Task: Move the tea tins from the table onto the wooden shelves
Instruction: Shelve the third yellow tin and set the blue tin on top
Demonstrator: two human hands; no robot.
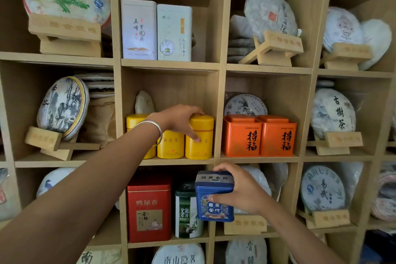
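Note:
My left hand (179,119) grips the top of a yellow tea tin (200,144) standing at the right end of the middle cubby of the wooden shelves (221,92). Two more yellow tins (170,146) stand to its left, partly behind my wrist. My right hand (237,191) holds a blue tea tin (213,197) in the air in front of the cubby below, just right of a green tin (187,212) and a red tin (149,210) standing there.
Two orange tins (258,137) fill the cubby to the right. Two white tins (156,32) stand in the upper middle cubby. Wrapped round tea cakes on wooden stands (64,32) occupy the other cubbies. The table is out of view.

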